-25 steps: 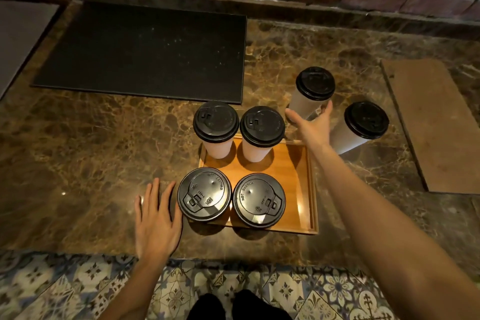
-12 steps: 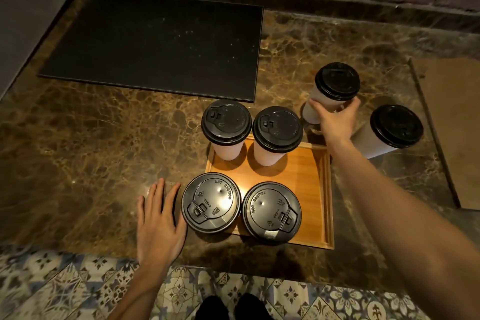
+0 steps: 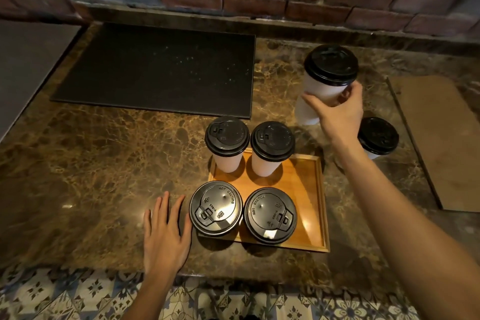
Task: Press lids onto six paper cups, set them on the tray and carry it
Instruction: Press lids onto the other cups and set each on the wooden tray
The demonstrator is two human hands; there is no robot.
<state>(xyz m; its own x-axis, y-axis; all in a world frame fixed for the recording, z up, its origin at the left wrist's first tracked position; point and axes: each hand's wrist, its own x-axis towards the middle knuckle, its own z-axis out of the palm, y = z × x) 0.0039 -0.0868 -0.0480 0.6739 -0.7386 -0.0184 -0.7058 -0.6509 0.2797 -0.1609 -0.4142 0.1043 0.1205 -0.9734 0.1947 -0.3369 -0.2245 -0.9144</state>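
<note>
Head view: the right hand [image 3: 337, 118] is wrapped round the cup [image 3: 318, 88] just under its lid [image 3: 331, 65], beyond the tray [image 3: 322, 202]; the left hand [image 3: 166, 231] is laid flat beside the tray. The cup is judged light and crushable, so a gentle mid-wall grip is advised

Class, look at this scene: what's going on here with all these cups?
A person is loading lidded paper cups onto a wooden tray. On it stand four cups. The right hand grips a fifth cup beyond the tray's far right corner, while a sixth cup waits on the counter nearby. The left hand rests flat on the counter beside the tray.
</note>
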